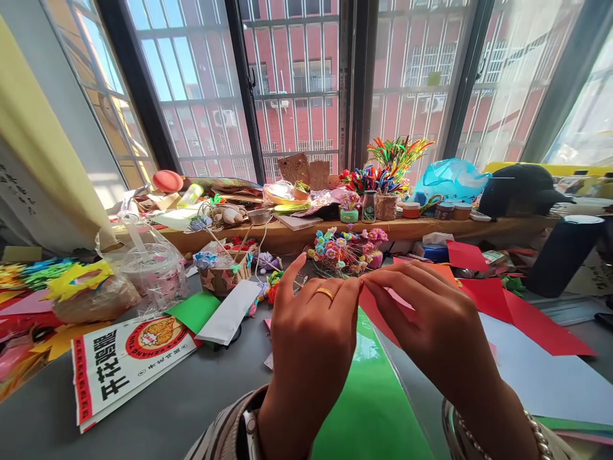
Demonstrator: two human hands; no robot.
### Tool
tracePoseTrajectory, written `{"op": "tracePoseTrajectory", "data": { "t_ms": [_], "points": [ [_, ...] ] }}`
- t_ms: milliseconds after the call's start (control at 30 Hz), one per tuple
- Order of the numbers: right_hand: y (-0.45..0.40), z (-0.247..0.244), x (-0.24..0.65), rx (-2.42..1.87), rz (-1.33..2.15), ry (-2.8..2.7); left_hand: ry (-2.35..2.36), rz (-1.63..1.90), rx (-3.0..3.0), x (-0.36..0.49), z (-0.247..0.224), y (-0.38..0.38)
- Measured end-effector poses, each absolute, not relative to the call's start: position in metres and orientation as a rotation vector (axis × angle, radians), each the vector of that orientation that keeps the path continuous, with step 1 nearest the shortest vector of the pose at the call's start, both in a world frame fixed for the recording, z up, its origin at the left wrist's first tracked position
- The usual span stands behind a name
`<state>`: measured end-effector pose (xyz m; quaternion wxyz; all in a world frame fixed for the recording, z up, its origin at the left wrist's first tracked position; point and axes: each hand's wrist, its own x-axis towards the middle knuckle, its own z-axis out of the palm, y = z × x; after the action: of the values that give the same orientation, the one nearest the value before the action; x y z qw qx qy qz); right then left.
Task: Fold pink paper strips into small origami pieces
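My left hand is closed in a pinch, its index finger raised and a gold ring on another finger. My right hand pinches too, and its fingertips meet those of the left. Whatever is between them is too small and covered to make out; a speck of red shows there. Below the hands lies a glossy green sheet. A pinkish-red paper lies partly behind my right hand. Just beyond my fingertips stands a bunch of small colourful flowers.
On the left are a fried-chicken paper bag, a white folded paper, a clear plastic cup and a decorated basket. Red paper, a white sheet and a black cylinder are right. Pipe cleaners crowd the windowsill.
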<state>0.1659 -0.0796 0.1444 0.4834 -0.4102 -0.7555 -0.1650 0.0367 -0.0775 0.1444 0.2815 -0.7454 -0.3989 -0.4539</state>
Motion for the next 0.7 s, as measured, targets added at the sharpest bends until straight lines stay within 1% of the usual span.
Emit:
{"op": "tracePoseTrajectory", "data": {
  "t_ms": [100, 167, 333, 467, 600, 700],
  "points": [
    [-0.081, 0.146, 0.171, -1.011, -0.340, -1.907, -1.112, -1.209, -2.119, 0.031, 0.147, -0.077],
    [-0.082, 0.147, 0.177, -1.045, -0.233, -2.000, -1.122, -1.164, -2.287, 0.025, 0.149, -0.075],
    [-0.081, 0.148, 0.194, -1.086, 0.235, -2.238, -1.085, -1.019, -2.819, 0.012, 0.152, -0.069],
    [-0.077, 0.150, 0.201, -1.032, 0.584, -2.300, -1.153, -1.032, -3.035, 0.009, 0.154, -0.066],
    [-0.076, 0.155, 0.204, -1.048, 0.825, -2.276, -1.235, -1.066, -3.232, 0.008, 0.158, -0.067],
    [-0.077, 0.158, 0.203, -1.058, 0.928, -2.256, -1.299, -1.096, -3.284, 0.007, 0.160, -0.069]
  ]
}}
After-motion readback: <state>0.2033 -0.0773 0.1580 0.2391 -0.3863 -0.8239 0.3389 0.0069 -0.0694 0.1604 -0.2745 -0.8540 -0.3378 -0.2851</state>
